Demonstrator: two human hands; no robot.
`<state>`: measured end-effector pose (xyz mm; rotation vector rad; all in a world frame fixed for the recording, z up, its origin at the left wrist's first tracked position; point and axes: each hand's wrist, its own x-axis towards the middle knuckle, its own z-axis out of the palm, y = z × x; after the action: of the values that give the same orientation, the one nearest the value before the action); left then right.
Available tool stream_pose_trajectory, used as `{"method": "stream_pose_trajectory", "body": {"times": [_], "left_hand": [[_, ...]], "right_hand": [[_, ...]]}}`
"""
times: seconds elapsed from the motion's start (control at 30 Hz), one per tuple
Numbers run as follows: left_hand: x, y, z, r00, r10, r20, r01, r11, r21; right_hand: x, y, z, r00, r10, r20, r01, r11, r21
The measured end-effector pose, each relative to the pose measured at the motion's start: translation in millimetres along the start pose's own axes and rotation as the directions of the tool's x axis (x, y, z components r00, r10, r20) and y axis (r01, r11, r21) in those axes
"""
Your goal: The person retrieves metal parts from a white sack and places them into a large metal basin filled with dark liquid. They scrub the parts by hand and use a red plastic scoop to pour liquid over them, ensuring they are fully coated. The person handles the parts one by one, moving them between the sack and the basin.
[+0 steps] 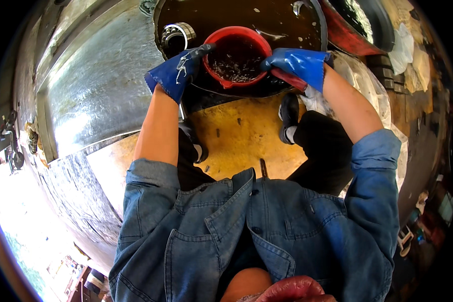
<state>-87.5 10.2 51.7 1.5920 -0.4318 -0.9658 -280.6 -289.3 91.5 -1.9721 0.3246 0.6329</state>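
Both my hands wear blue rubber gloves and hold a round red plastic bowl (225, 83) over a large tub (324, 25) of brown liquid. Dark liquid with many small shiny bits shows inside the bowl. My left hand (182, 69) is closed on the bowl's left rim, its fingers reaching along the edge. On the opposite side, my right hand (289, 61) grips the right rim, and its fingertips are partly hidden. A red strip (289, 79) shows just under the right glove. Left of the bowl, near my left fingers, is a metal roller bearing (186, 33).
A shiny metal tabletop (95, 85) lies left of the tub. At the upper right stands a red container (350, 32) with dark liquid. White plastic sheeting (360, 75) lies below it. My feet are on a yellowish floor board (236, 131) in front of the tub.
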Motion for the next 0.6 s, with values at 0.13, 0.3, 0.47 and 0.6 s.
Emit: {"method": "stream_pose_trajectory", "body": {"times": [0.13,0.3,0.47,0.6], "left_hand": [[16,-3,-6,0.999,-0.051,-0.007,0.047,0.966,-0.253],[37,-11,2,0.987,-0.159,0.017,0.149,0.869,-0.473],[16,13,18,0.979,0.153,-0.136,-0.177,0.966,-0.186],[17,28,17,0.956,0.212,-0.203,-0.091,0.872,0.482]], "right_hand": [[-2,-31,-10,0.992,0.129,0.005,-0.127,0.983,-0.131],[9,-41,-16,0.949,0.258,0.18,-0.286,0.946,0.152],[13,-19,-16,0.964,0.266,-0.008,-0.262,0.954,0.147],[19,-14,-18,0.985,0.153,-0.081,-0.143,0.982,0.119]]}}
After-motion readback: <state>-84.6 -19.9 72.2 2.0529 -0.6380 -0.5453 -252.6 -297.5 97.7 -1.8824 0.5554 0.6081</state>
